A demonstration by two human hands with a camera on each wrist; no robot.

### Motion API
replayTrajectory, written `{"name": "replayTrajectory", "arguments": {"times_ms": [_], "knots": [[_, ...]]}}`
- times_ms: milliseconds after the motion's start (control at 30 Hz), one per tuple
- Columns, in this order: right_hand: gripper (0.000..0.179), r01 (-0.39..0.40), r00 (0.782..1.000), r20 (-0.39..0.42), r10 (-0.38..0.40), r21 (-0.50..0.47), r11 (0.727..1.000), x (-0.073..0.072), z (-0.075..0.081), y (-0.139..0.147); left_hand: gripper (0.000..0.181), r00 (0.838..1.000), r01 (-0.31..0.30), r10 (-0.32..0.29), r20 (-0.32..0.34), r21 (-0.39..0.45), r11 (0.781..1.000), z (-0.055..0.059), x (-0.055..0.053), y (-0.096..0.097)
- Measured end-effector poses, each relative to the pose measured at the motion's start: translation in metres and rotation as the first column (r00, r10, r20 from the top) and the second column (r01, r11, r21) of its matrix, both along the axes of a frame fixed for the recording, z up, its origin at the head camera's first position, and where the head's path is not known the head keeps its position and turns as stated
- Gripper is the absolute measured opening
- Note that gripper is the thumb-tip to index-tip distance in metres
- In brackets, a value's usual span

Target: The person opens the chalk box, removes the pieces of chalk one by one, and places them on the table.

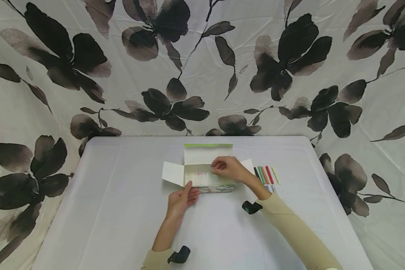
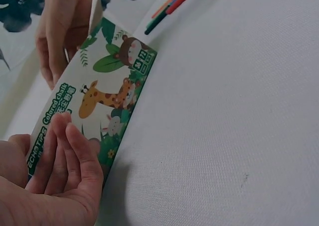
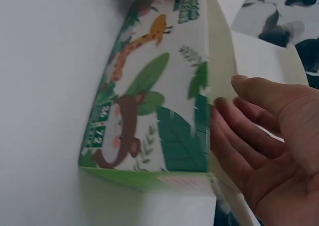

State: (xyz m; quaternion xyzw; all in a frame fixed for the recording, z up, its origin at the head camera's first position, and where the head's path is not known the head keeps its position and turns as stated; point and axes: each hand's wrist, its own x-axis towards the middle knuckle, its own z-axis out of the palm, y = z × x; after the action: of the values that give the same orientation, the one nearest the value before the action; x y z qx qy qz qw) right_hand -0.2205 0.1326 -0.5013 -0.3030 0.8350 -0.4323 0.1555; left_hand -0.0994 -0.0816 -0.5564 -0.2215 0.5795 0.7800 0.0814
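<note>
A colored chalk box with green leaves and cartoon animals lies on the table, lid raised at the back and side flaps spread. My left hand holds its front left part, thumb at the rim and fingers against the printed front panel. Over the opening is my right hand. In the right wrist view, the bent fingers reach behind the front wall, their lower tips hidden there, and the thumb stands apart from them with nothing visible between. Inside the box a pale surface shows.
Right of the box, several chalk sticks lie side by side, among them a green one, a red one and a pale yellow one. A white cloth covers the table. Floral fabric hangs behind and at both sides.
</note>
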Motion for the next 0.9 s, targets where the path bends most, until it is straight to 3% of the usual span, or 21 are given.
{"name": "replayTrajectory", "arguments": {"times_ms": [233, 533, 900], "knots": [[0.019, -0.116, 0.993, -0.013, 0.117, 0.07, 0.991, 0.002, -0.014, -0.014, 0.056, 1.0, -0.005, 0.005, -0.001, 0.008, 1.0, -0.001, 0.0, 0.0], [0.015, -0.251, 0.967, 0.001, 0.256, 0.202, 0.947, -0.001, -0.023, -0.03, 0.054, 1.0, -0.011, 0.011, -0.001, 0.002, 1.0, 0.0, 0.001, 0.002], [0.009, -0.361, 0.932, 0.102, 0.348, 0.358, 0.861, -0.01, -0.017, -0.045, 0.053, 0.998, -0.059, 0.059, -0.007, 0.019, 0.998, 0.001, 0.002, 0.008]]}}
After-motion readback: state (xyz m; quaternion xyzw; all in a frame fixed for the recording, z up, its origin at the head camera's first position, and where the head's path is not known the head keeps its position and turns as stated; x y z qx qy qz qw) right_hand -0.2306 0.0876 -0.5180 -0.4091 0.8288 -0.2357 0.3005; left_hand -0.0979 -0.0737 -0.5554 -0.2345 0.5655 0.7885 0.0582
